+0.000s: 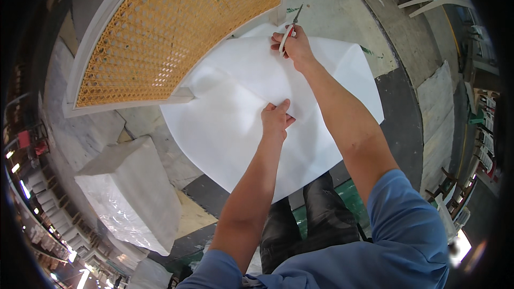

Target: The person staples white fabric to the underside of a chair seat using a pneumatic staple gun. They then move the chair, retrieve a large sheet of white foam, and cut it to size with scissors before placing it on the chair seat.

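Note:
A large white sheet [225, 139], like thin foam or packing wrap, lies spread in front of me. My left hand [275, 120] is closed on it near the middle, thumb and fingers pinching a raised fold. Further away my right hand [295, 45] is wrapped round a pair of scissors [287, 37] with white and red handles. Their narrow metal blades point away, beyond the sheet's far side. Just to the left stands a white-framed cane panel [182, 27] of woven yellow strands; its lower corner meets the sheet.
A white block-shaped package [128, 192] in clear plastic sits at the left. Beneath the sheet is a patchy work surface [342, 10] with green marks. White furniture legs [439, 2] show at the far right. My dark trousers are close to the near edge.

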### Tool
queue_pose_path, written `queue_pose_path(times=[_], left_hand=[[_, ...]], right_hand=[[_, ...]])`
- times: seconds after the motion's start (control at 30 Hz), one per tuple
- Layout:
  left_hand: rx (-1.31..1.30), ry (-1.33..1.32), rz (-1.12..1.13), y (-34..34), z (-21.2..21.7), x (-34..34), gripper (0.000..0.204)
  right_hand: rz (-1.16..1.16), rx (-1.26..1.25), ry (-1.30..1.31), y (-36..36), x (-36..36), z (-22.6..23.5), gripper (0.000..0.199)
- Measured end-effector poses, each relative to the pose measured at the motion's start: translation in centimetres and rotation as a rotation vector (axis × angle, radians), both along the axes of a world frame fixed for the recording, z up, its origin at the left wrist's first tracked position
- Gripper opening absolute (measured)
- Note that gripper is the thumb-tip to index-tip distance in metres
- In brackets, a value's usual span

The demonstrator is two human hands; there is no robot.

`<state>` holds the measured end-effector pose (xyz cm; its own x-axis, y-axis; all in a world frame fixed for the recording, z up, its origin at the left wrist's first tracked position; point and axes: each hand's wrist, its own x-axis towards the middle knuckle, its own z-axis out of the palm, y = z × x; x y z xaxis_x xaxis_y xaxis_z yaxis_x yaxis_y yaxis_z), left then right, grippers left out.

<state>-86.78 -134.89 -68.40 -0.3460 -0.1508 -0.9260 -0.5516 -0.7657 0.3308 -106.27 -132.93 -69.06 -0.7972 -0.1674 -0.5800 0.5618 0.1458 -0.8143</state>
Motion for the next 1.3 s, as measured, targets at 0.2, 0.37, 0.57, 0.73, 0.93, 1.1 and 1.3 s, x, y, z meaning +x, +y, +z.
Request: queue_pose_path(times=[0.2, 0.37, 0.57, 0.73, 0.93, 1.1, 1.3], left_hand=[[-0.102, 0.058, 0.003, -1.2, -0.8, 0.1, 0.020], [-0.213, 0.028, 0.026, -2.2, -1.0, -0.8, 0.021], [-0.208, 0.070, 0.073, -2.3, -0.5, -1.1, 0.026], [-0.223, 0.021, 0.024, -2.1, 0.1, -1.1, 0.028], [-0.221, 0.012, -0.006, -2.0, 0.2, -0.7, 0.022], [-0.208, -0.038, -0.422, -2.5, 0.1, 0.5, 0.025], [-0.305, 0.001, -0.376, -4.6, -0.2, 0.0, 0.025]], right_hand=[[0.001, -0.158, -0.020, 1.2, 0.5, 0.1, 0.063], [0.052, -0.211, 0.085, 3.5, 3.6, 0.9, 0.067], [0.038, -0.176, 0.041, 3.4, 4.1, -0.2, 0.072], [0.004, -0.211, 0.071, 2.2, 2.2, -0.4, 0.071], [0.038, -0.178, 0.046, 1.1, 1.2, -1.5, 0.070], [0.093, -0.153, 0.055, 1.1, 0.9, -1.8, 0.068], [0.134, -0.045, 0.002, 1.2, 1.0, -1.2, 0.067]])
